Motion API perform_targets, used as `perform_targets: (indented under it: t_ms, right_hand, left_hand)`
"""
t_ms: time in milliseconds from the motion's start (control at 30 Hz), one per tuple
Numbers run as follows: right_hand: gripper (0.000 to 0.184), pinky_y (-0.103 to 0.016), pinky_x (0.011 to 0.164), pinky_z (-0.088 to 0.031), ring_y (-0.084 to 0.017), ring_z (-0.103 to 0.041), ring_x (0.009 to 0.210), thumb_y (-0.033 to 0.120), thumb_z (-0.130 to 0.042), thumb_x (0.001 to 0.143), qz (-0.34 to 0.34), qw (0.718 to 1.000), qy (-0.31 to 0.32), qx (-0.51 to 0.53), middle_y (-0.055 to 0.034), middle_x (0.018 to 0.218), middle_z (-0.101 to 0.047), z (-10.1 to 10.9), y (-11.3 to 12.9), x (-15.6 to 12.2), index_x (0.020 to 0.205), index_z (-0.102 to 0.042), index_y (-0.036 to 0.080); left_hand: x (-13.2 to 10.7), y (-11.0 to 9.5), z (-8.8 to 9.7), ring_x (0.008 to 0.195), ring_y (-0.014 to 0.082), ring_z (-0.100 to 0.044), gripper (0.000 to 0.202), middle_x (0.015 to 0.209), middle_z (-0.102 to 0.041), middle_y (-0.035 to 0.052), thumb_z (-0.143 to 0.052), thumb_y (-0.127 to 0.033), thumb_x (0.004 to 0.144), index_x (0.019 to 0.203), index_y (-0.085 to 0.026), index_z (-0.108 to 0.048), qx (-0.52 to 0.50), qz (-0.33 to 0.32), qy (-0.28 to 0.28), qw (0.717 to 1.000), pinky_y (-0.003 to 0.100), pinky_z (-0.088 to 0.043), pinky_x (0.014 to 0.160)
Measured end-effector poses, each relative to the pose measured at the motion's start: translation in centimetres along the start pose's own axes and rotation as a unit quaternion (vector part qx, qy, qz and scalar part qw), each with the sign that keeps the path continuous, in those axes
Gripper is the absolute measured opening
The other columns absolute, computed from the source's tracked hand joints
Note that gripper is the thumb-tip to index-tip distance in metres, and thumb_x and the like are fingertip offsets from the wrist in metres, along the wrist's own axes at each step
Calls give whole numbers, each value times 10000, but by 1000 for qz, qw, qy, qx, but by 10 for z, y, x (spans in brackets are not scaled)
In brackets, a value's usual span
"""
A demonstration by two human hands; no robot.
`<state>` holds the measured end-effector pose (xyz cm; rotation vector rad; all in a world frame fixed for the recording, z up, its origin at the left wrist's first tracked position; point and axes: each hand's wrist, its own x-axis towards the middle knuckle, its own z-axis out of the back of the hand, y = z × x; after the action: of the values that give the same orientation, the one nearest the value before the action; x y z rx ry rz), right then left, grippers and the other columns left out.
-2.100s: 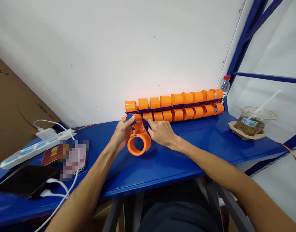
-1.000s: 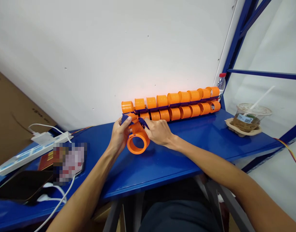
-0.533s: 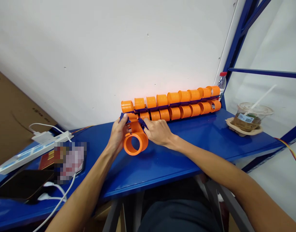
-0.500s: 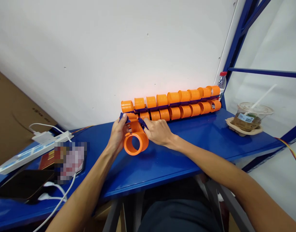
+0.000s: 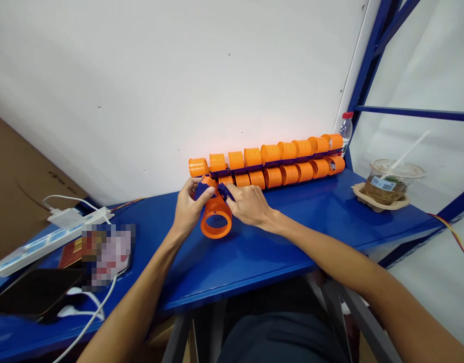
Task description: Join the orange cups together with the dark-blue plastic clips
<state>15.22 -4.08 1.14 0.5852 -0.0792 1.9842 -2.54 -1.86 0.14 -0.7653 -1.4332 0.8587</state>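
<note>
An orange ring-shaped part [image 5: 219,205] is held above the blue table, its round opening facing me. Dark blue piece [image 5: 204,190] sits at its upper end, under the thumb and fingers of my left hand [image 5: 188,207], which is closed on the part. My right hand [image 5: 250,204] is closed on another dark blue piece [image 5: 225,191] at the right side of the orange part; most of that piece is hidden by the fingers. Right behind my hands stand two rows of orange rings [image 5: 273,177] on dark blue strips, against the white wall.
On the blue table [image 5: 266,227], a drink cup with a straw [image 5: 385,186] stands in a cardboard holder at the right. A red-capped bottle [image 5: 345,128] is behind the rows. At the left lie a power strip [image 5: 54,242], a black phone [image 5: 35,290] and white cables.
The orange part has tipped so that its ring opening looks flatter and slightly farther right. My left hand has turned and moved right, thumb now across the dark blue piece. My right hand stays nearly still.
</note>
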Motion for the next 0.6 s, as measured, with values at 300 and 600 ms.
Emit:
perform_targets:
  t_ms: [300,600]
  right_hand:
    - [384,-318,732,-449,-278,-736,899,282,-394,1025,4,999,-12,-29,-125,1013,-796,-4,-1,1,1312,-612,148]
    - [405,-327,749,-457,-277,-731,905,273,-405,1014,8,1000,-12,-26,-132,1033,-795,-4,-1,0,1341,-603,137]
  left_hand:
    - [1,-4,3,933,280,-751,564,1010,-775,108,-851,-594,696,1052,-180,-713,-165,147,54,974,340,-608,718]
    - [0,-3,2,935,283,-762,596,1006,-782,107,-852,-586,703,1101,-170,-698,-173,147,68,972,338,-608,729]
